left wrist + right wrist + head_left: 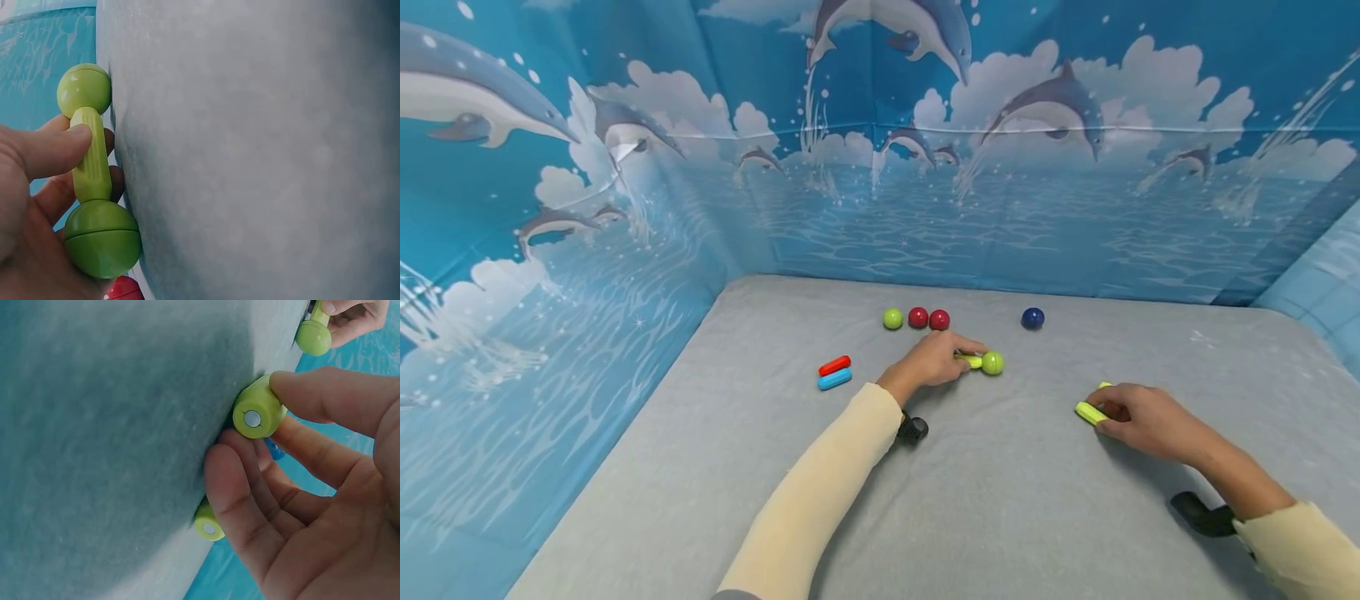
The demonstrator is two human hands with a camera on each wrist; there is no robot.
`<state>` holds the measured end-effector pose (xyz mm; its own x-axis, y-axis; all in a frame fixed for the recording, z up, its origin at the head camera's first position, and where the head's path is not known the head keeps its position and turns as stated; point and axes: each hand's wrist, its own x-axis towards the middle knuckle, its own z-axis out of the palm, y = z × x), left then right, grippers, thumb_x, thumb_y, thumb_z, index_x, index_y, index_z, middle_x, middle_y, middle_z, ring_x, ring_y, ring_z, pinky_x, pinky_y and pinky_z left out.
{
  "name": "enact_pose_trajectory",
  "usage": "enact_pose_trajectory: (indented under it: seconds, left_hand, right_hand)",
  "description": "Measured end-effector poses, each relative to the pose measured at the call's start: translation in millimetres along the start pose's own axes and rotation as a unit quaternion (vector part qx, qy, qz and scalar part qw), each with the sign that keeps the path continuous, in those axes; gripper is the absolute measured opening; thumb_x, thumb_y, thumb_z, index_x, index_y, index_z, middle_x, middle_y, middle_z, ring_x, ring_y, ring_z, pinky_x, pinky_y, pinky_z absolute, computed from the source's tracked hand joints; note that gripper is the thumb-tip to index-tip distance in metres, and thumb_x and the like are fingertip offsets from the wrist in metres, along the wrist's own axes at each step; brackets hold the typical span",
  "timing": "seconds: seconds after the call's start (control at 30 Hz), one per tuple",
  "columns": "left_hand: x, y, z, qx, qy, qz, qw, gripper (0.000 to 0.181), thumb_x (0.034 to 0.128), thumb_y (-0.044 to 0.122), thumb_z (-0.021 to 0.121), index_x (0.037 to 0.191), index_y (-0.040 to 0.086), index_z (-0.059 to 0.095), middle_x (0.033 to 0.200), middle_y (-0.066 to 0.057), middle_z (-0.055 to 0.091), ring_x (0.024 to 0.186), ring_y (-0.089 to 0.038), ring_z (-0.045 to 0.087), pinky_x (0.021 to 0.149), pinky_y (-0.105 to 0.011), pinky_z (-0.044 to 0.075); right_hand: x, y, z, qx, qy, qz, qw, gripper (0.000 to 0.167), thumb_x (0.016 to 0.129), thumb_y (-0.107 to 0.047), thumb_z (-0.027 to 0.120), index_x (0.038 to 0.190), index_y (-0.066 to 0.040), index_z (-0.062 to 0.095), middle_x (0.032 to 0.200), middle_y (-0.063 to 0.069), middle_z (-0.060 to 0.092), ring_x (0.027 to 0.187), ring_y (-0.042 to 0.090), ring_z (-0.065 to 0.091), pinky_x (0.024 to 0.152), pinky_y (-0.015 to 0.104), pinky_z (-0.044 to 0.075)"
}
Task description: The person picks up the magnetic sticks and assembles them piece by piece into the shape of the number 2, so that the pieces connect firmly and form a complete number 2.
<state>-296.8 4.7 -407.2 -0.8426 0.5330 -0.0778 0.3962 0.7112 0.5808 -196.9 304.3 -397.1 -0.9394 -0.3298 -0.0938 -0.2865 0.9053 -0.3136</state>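
In the left wrist view my left hand point(934, 358) pinches a yellow-green rod point(92, 156) between thumb and fingers. A green ball sits at each end of it: a far ball point(84, 90) and a nearer ball point(103, 240). From the head view only one end ball point(992, 363) shows; the hand hides the other. My right hand point(1153, 419) holds a second yellow-green rod point(1091, 413) between thumb and index finger. Its end point(253, 417) has a silver disc. Another yellow-green rod point(208, 524) lies on the table by the curled fingers.
Behind the left hand are two red balls point(918, 317) and a loose green ball point(892, 318). A dark blue ball point(1033, 318) lies farther right. Red point(835, 365) and blue point(835, 380) rods lie side by side at left on the grey cloth. A dolphin-print curtain point(850, 225) borders the table.
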Motion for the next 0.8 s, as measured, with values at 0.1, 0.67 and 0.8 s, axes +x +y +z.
enact_pose_trajectory:
  seconds: [0.1, 0.67, 0.8]
  left_hand:
    - [-0.4, 0.1, 0.3, -0.001, -0.003, -0.004, 1.0000, 0.041, 0.0974, 0.014, 0.060, 0.135, 0.031, 0.063, 0.141, 0.005, 0.061, 0.134, -0.014, 0.054, 0.104, -0.030, 0.048]
    - [0.5, -1.2, 0.7, -0.007, -0.001, -0.003, 1.0000, 0.041, 0.0969, 0.013, 0.061, 0.134, 0.030, 0.063, 0.140, 0.004, 0.062, 0.132, -0.013, 0.055, 0.100, -0.028, 0.048]
    - [0.6, -0.3, 0.5, -0.003, -0.003, -0.001, 1.0000, 0.041, 0.0971, 0.014, 0.060, 0.135, 0.030, 0.063, 0.140, 0.004, 0.062, 0.133, -0.014, 0.055, 0.103, -0.031, 0.048]
  right_hand:
    - [-0.5, -0.6, -0.5, 0.004, -0.004, 0.001, 1.0000, 0.030, 0.088, -0.011, 0.070, 0.115, 0.001, 0.067, 0.093, 0.006, 0.069, 0.080, 0.015, 0.059, 0.067, 0.035, 0.049]
    - [-3.2, -4.4, -3.8, 0.075, -0.033, -0.011, 0.9966, 0.040, 0.090, -0.011, 0.068, 0.128, -0.001, 0.061, 0.102, 0.011, 0.070, 0.085, 0.017, 0.066, 0.068, 0.034, 0.051]
    - [-3.6, -8.2, -3.9, 0.097, -0.038, -0.009, 0.9946, 0.048, 0.091, -0.013, 0.067, 0.136, 0.000, 0.054, 0.104, 0.011, 0.070, 0.084, 0.015, 0.065, 0.064, 0.030, 0.050]
